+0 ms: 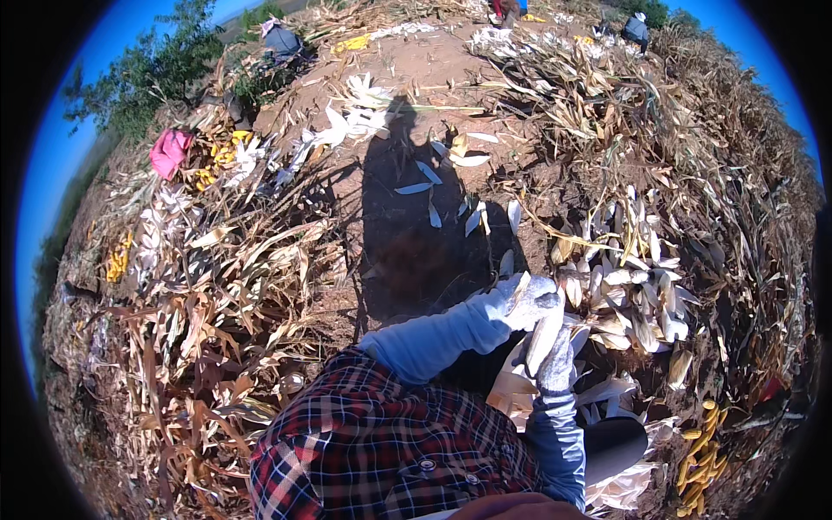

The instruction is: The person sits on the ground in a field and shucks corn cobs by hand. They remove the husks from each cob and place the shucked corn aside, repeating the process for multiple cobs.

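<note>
An ear of corn in its pale dry husk (545, 338) is held upright before my body. My left hand (530, 304), in a light knitted glove, grips its upper part. A narrow pale strip (520, 287), perhaps husk, lies across the back of that glove. Lower down, my right hand (556, 369), gloved too, closes around the ear's side. The fingertips are partly hidden. Close by on the right lies a heap of unhusked corn ears (640, 286). Loose husks (513, 390) lie under and beside my hands.
Bare yellow corn cobs (701, 458) are piled at the lower right. Dry corn stalks (247, 273) cover the left side, and more stalks (650, 117) stand heaped at right. A pink cloth or bag (170, 153) lies beyond. Other people (281, 40) work farther off.
</note>
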A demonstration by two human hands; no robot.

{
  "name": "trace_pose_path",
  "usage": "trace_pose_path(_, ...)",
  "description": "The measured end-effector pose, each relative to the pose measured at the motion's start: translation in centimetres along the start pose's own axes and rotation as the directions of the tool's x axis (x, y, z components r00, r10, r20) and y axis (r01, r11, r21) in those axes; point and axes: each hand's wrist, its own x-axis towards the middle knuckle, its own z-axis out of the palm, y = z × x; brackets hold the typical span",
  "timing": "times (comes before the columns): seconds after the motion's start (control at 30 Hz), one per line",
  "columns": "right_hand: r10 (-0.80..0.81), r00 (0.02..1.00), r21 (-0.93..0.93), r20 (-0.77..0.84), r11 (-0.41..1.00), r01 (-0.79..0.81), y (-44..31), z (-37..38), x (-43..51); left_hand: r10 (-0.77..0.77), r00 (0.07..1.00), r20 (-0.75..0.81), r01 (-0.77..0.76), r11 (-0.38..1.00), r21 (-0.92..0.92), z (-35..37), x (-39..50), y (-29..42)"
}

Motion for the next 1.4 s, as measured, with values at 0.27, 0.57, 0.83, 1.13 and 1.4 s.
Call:
trace_pose_path(0.27,-0.200,0.937,-0.687,0.286,0.639,0.347,-6.2,-2.0,0.1,-0.178,0.975,-0.131,0.126,0.934,-0.334,1.6,0.2,0.9)
trace_pose_path(0.57,-0.062,0.981,-0.057,0.185,0.996,0.074,-7.7,-3.1,-0.7,-0.113,0.978,0.174,0.132,0.987,-0.097,0.1,2.6,6.3)
trace_pose_path(0.83,-0.117,0.991,-0.778,0.058,0.618,0.118,1.8,-2.9,-4.4,-0.243,0.911,0.334,0.199,0.967,0.160,3.6,1.2,4.4)
trace_pose_path(1.13,-0.025,0.872,0.027,-0.489,0.999,0.044,-11.5,-5.4,-2.4,-0.390,0.835,0.388,0.545,0.491,-0.680,7.9,1.6,1.8)
trace_pose_path(1.4,0.258,0.638,0.331,-0.725,0.943,-0.005,-9.0,-6.2,-2.0,-0.495,0.759,0.423,0.605,0.297,-0.739,12.6,0.9,1.8)
